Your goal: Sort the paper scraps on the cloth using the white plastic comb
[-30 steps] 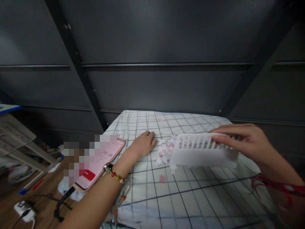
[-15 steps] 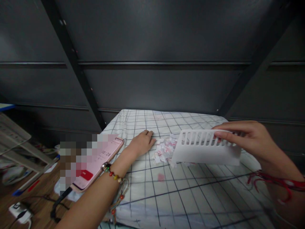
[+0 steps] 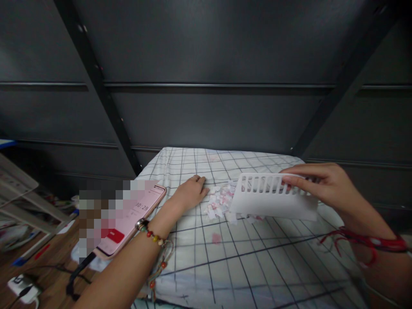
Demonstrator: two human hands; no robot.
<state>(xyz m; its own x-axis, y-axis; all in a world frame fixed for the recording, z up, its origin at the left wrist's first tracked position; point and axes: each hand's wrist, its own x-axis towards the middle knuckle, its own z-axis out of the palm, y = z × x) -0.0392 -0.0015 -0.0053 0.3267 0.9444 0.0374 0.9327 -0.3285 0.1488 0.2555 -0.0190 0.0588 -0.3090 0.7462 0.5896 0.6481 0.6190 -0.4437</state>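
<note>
- Since half a second ago, the white basket [image 3: 273, 201] has shifted slightly left toward the paper scraps [image 3: 220, 199], and more of them show below its lower edge.
- It is tilted over the right part of the scrap pile, slotted side toward me; I can't see inside, nor tell whether its bottom touches the cloth.
- On its upper rim the right hand [image 3: 326, 180] grasps, thumb on the near face by the slots, fingers over the far side. I'd guess the thin edge and openings make a handy grip.
- Beyond the scraps' left edge, the left hand [image 3: 192, 193] lies palm down, fingers relaxed and gripping nothing I can see. I judge it is leaning there, perhaps steadying the checked cloth [image 3: 189, 161].
- Nearer me on that cloth sits a pink patch [image 3: 216, 238], too blurred to identify.
- Left of the left arm, the phone [image 3: 141, 210] is propped at a slant, its timer facing up, probably so it can be read.
- Behind everything, I see a dark wall [image 3: 219, 118].
</note>
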